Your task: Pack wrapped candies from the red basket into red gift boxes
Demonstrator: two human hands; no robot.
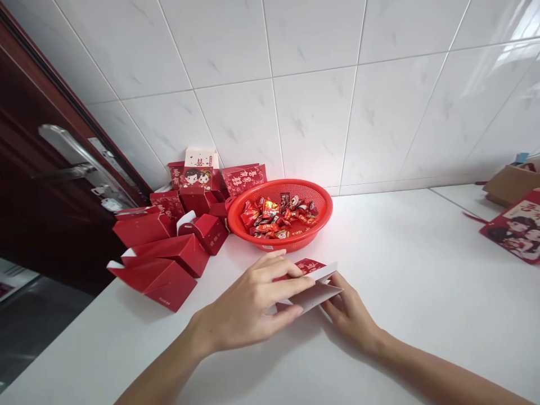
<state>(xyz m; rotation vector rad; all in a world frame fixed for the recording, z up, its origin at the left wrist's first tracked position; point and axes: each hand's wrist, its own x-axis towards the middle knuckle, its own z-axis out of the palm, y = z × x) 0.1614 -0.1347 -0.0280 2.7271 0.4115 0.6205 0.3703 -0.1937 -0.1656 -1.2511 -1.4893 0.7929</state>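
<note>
Between my hands is a partly folded red candy box [310,265], its white inside facing me and its red printed side away. My left hand [257,298] lies over its left part, fingers along the flaps. My right hand [352,315] grips the right end from below, with some fingertips hidden behind the card. Just beyond stands a red plastic basket [280,243] holding wrapped candies [274,216]. To the left, several folded red boxes [162,278] stand close together, some with white flaps raised.
A dark red door [37,169] with a metal handle [80,154] is at the left, beside the white table's edge [54,337]. At the far right lie a printed red bag [517,228] and a brown cardboard box [510,183]. A tiled wall [312,124] closes off the back.
</note>
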